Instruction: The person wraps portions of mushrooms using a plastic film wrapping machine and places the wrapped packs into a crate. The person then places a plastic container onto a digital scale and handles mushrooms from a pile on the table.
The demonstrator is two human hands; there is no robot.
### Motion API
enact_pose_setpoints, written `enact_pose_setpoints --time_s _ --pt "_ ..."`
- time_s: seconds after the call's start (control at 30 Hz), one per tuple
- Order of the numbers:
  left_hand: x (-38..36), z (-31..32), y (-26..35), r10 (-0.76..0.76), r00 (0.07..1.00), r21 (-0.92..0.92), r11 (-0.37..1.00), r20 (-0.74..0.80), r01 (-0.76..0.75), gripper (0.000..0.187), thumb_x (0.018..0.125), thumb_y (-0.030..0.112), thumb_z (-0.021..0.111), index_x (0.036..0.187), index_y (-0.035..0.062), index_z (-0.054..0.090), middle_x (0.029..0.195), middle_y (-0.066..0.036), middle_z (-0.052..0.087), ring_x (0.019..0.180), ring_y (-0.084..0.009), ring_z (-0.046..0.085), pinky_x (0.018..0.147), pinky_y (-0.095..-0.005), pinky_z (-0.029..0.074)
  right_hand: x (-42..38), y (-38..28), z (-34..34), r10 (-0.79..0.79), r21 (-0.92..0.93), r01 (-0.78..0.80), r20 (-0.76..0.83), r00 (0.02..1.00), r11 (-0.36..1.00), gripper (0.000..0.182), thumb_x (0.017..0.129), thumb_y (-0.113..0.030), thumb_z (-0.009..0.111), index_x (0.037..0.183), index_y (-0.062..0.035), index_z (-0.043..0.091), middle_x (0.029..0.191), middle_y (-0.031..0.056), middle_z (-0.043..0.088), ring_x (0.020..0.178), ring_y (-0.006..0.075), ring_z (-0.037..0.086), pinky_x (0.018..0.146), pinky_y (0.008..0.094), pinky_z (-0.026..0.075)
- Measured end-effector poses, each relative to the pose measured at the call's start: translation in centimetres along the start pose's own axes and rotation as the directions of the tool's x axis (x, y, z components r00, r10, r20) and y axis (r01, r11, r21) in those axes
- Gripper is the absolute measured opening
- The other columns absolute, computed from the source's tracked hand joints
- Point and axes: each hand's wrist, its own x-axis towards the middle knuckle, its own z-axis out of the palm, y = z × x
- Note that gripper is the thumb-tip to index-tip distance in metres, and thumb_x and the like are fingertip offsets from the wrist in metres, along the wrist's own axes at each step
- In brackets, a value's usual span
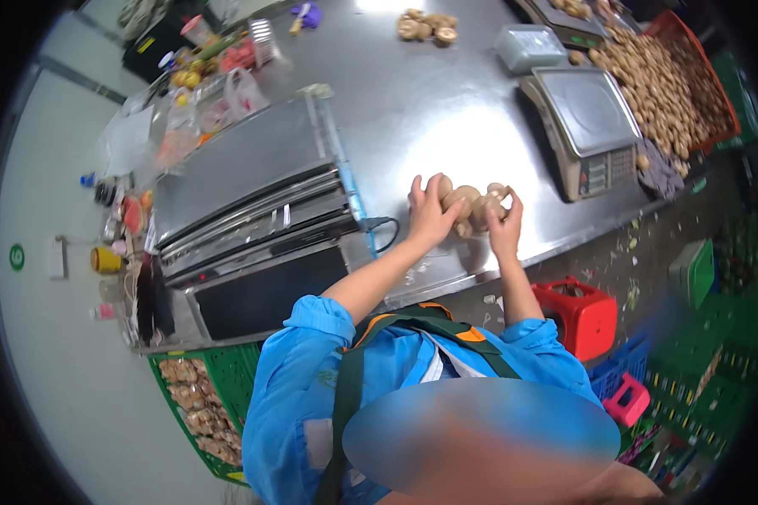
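Note:
Several light brown mushrooms [472, 204] lie bunched on the steel table between my hands. My left hand [434, 209] curves round their left side, fingers bent against them. On the right side, my right hand [505, 220] has its fingers and thumb round the outer mushrooms. To the left of the bunch is a wrapping machine [253, 177] with a dark plate at its front. A weighing scale [585, 118] with a bare metal pan stands to the right. Another small group of mushrooms [427, 28] rests at the far side of the table.
A red crate [706, 71] spilling many mushrooms stands at the right, beside a stack of clear trays [531, 46]. Bags and fruit clutter the left end. Below the table edge are a red stool [594, 324] and a green crate of packed mushrooms [242, 370].

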Motion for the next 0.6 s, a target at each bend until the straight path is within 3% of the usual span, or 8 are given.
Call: enact_pose_setpoints --time_s 0.07,0.13,0.2,0.3,0.4,0.47,0.5,0.6 --pt "0.3 -4.2 1.5 0.292 0.928 -0.011 0.953 -0.231 -0.303 0.070 0.076 0.037 0.065 0.133 0.0108 0.032 0.136 -0.029 0.016 0.119 -0.0475 0.027 0.099 -0.0511 0.028 2.5 -8.3 0.3 -0.097 0.000 0.097 -0.001 0.995 0.995 0.063 0.080 -0.031 0.061 0.126 0.0028 0.035 0.124 0.0209 0.038 0.114 0.0336 0.042 0.094 0.0399 0.035" --pt "1.2 -9.7 2.5 0.299 0.894 -0.050 0.941 -0.333 -0.333 0.068 0.080 0.044 0.060 0.133 0.0095 0.033 0.136 -0.030 0.017 0.123 -0.0457 0.024 0.103 -0.0486 0.023 4.9 -14.3 2.6 -0.233 0.030 0.233 0.020 0.972 0.972 0.060 0.081 -0.029 0.060 0.126 0.0007 0.035 0.125 0.0199 0.036 0.114 0.0337 0.042 0.094 0.0390 0.036" --pt "2.6 -15.6 0.8 0.317 0.815 0.073 0.943 -0.485 -0.324 0.067 0.081 0.046 0.058 0.131 0.0080 0.036 0.135 -0.029 0.020 0.125 -0.0428 0.024 0.104 -0.0466 0.022 6.2 -19.1 7.3 -0.246 0.239 0.221 0.080 0.966 0.946 0.060 0.079 -0.030 0.062 0.126 -0.0024 0.036 0.126 0.0185 0.035 0.114 0.0324 0.043 0.094 0.0381 0.037" --pt "3.3 -26.0 -4.1 0.290 0.755 0.125 0.955 -0.589 -0.269 0.067 0.079 0.043 0.062 0.129 0.0063 0.039 0.131 -0.029 0.029 0.119 -0.0424 0.034 0.101 -0.0448 0.029 5.5 -25.4 16.5 -0.319 0.227 0.279 0.167 0.933 0.933 0.066 0.079 -0.034 0.063 0.125 0.0037 0.035 0.122 0.0228 0.040 0.115 0.0345 0.041 0.098 0.0381 0.033" --pt "3.5 -36.0 -12.6 0.211 0.803 0.119 0.977 -0.558 -0.175 0.060 0.080 0.043 0.060 0.128 0.0108 0.044 0.129 -0.027 0.033 0.120 -0.0398 0.035 0.101 -0.0417 0.030 1.8 -30.8 25.4 -0.307 0.310 0.207 0.323 0.895 0.928 0.071 0.079 -0.038 0.063 0.127 0.0048 0.032 0.126 0.0246 0.036 0.116 0.0347 0.041 0.098 0.0388 0.033" --pt "3.1 -41.6 -18.1 0.057 0.917 0.032 0.998 -0.394 -0.048 0.061 0.081 0.052 0.053 0.129 0.0151 0.043 0.130 -0.023 0.035 0.122 -0.0395 0.033 0.102 -0.0443 0.026 -0.8 -32.8 30.6 -0.234 0.291 0.110 0.436 0.869 0.950 0.072 0.077 -0.042 0.064 0.126 0.0039 0.036 0.122 0.0236 0.041 0.114 0.0329 0.043 0.096 0.0397 0.036" --pt "2.9 -43.3 -19.8 0.059 0.916 0.033 0.998 -0.396 -0.050 0.061 0.081 0.052 0.053 0.129 0.0151 0.043 0.130 -0.023 0.035 0.122 -0.0395 0.033 0.102 -0.0443 0.026 -1.8 -33.6 32.1 -0.237 0.292 0.112 0.435 0.869 0.950 0.072 0.077 -0.042 0.064 0.126 0.0039 0.036 0.122 0.0236 0.041 0.114 0.0329 0.043 0.096 0.0397 0.036" --pt "2.0 -46.8 -23.6 -0.009 0.972 0.060 0.998 -0.236 0.024 0.066 0.081 0.060 0.045 0.132 0.0178 0.040 0.135 -0.018 0.033 0.125 -0.0388 0.028 0.104 -0.0482 0.020 -3.8 -35.0 35.0 -0.150 0.096 0.119 0.474 0.867 0.988 0.073 0.075 -0.046 0.065 0.123 0.0036 0.041 0.117 0.0233 0.048 0.109 0.0325 0.048 0.092 0.0399 0.040"
